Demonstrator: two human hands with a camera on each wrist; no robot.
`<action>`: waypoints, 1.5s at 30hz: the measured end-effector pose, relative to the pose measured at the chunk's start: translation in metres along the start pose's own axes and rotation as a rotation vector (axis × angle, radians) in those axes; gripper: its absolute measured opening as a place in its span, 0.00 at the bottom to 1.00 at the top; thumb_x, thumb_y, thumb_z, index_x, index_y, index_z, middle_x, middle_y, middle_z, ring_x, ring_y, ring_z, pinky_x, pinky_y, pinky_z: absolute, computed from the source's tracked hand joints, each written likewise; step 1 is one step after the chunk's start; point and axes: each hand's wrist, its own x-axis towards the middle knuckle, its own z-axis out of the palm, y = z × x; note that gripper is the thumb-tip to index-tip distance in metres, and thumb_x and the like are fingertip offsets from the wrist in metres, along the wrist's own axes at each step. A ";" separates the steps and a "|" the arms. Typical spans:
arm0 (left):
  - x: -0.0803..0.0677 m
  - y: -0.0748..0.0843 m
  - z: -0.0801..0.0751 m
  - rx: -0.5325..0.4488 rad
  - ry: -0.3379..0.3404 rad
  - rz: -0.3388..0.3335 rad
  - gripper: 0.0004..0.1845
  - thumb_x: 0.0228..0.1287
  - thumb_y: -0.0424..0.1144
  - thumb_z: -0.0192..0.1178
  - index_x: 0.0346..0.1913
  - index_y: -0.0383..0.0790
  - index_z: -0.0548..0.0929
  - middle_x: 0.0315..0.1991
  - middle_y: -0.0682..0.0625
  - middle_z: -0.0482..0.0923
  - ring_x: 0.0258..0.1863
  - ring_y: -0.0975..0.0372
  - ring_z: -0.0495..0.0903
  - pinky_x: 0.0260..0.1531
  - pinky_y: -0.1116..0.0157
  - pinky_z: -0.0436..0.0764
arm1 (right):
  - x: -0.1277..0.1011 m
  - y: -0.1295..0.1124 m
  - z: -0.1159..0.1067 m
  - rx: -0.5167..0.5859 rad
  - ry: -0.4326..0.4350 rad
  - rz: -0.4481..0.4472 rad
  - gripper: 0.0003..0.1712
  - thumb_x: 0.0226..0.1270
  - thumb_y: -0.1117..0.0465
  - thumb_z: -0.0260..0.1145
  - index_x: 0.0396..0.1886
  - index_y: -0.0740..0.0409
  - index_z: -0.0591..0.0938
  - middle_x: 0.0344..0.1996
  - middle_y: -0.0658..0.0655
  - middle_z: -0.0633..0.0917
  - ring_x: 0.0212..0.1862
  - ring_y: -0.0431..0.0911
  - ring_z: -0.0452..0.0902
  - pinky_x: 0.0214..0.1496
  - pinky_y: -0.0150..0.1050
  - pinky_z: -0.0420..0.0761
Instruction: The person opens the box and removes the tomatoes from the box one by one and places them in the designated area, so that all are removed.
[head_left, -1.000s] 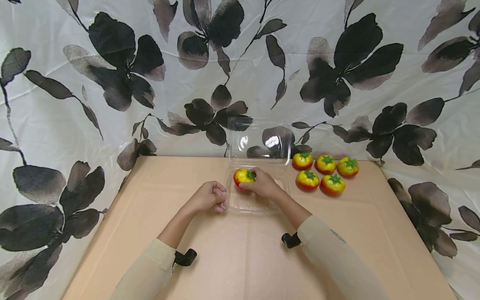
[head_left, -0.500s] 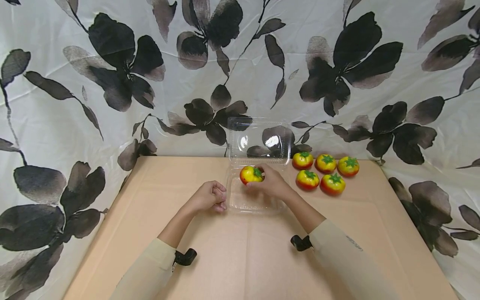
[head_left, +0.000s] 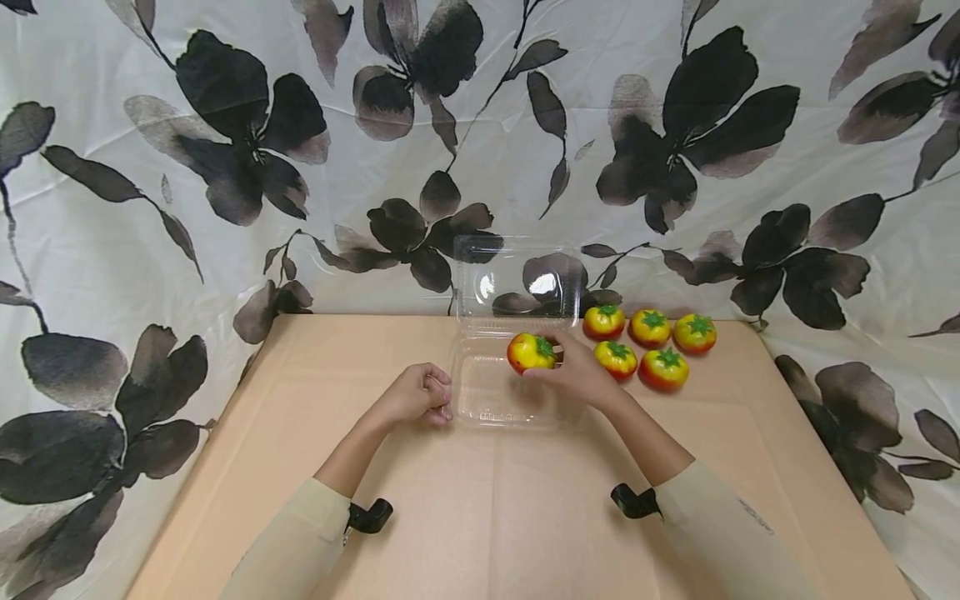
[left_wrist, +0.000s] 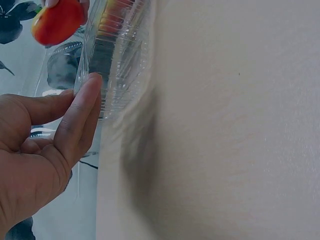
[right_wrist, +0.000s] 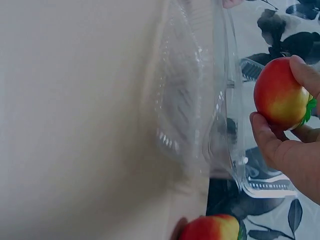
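One tomato (head_left: pixel 530 352) in right hand (head_left: pixel 577 379) above open clamshell (head_left: pixel 498 400).

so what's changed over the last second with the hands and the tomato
The right hand, holding the tomato, carried it from the left end of the clear container toward its right side. The left hand stayed at the container's left edge; the five tomatoes beside it did not move.

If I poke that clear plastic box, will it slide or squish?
Probably both. The clear plastic box looks thin and see-through, so likely light and bendy. The left hand touches its edge, maybe steadying it. Its upright lid might wobble.
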 end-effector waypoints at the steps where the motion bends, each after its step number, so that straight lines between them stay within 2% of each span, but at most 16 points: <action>1: 0.000 0.000 0.000 0.002 0.000 0.000 0.14 0.69 0.19 0.55 0.55 0.19 0.70 0.31 0.35 0.84 0.25 0.57 0.87 0.31 0.61 0.92 | -0.002 0.001 -0.002 0.005 0.003 -0.002 0.44 0.62 0.50 0.78 0.73 0.57 0.69 0.68 0.62 0.75 0.65 0.60 0.76 0.68 0.55 0.81; 9: -0.002 -0.001 -0.001 0.016 0.006 -0.005 0.14 0.69 0.20 0.56 0.55 0.19 0.71 0.33 0.33 0.84 0.26 0.57 0.87 0.32 0.59 0.92 | -0.018 0.009 -0.023 0.002 0.016 -0.014 0.44 0.62 0.50 0.78 0.73 0.56 0.69 0.68 0.62 0.75 0.63 0.62 0.76 0.67 0.56 0.82; 13: -0.002 -0.001 -0.002 0.019 0.004 0.001 0.15 0.69 0.20 0.56 0.56 0.18 0.71 0.33 0.33 0.84 0.26 0.57 0.88 0.32 0.59 0.92 | -0.027 0.013 -0.035 -0.039 0.052 -0.012 0.46 0.61 0.48 0.79 0.74 0.55 0.70 0.70 0.64 0.73 0.64 0.61 0.74 0.68 0.58 0.80; 18: -0.001 -0.001 -0.002 0.021 0.004 0.007 0.14 0.69 0.20 0.56 0.55 0.18 0.71 0.32 0.34 0.84 0.26 0.57 0.88 0.32 0.59 0.92 | -0.039 0.020 -0.052 -0.090 0.089 0.012 0.48 0.60 0.46 0.79 0.74 0.59 0.68 0.70 0.67 0.71 0.67 0.62 0.71 0.72 0.61 0.76; 30: 0.000 -0.004 0.000 0.022 0.012 -0.011 0.14 0.70 0.21 0.56 0.56 0.20 0.71 0.33 0.33 0.84 0.26 0.57 0.87 0.33 0.57 0.93 | -0.061 0.041 -0.089 -0.091 0.148 0.029 0.48 0.65 0.49 0.76 0.75 0.67 0.64 0.70 0.71 0.70 0.66 0.65 0.70 0.72 0.64 0.73; 34: 0.000 -0.002 0.001 0.022 0.014 -0.015 0.14 0.71 0.21 0.56 0.56 0.20 0.71 0.33 0.33 0.84 0.26 0.57 0.87 0.33 0.57 0.92 | -0.069 0.048 -0.098 -0.133 0.165 0.064 0.50 0.65 0.46 0.76 0.77 0.66 0.64 0.71 0.72 0.69 0.65 0.67 0.70 0.71 0.66 0.73; 40: -0.001 -0.001 0.001 0.023 0.018 -0.029 0.15 0.71 0.21 0.56 0.57 0.19 0.71 0.32 0.35 0.83 0.25 0.57 0.87 0.32 0.59 0.92 | -0.077 0.058 -0.112 -0.167 0.154 0.162 0.56 0.64 0.38 0.74 0.78 0.65 0.61 0.71 0.75 0.66 0.67 0.70 0.66 0.70 0.70 0.72; 45: -0.001 0.001 0.001 0.020 0.027 -0.029 0.15 0.70 0.21 0.56 0.56 0.20 0.71 0.32 0.35 0.83 0.26 0.56 0.87 0.32 0.59 0.92 | -0.081 0.067 -0.125 -0.178 0.159 0.201 0.57 0.65 0.37 0.72 0.80 0.64 0.57 0.70 0.77 0.66 0.67 0.72 0.65 0.68 0.71 0.74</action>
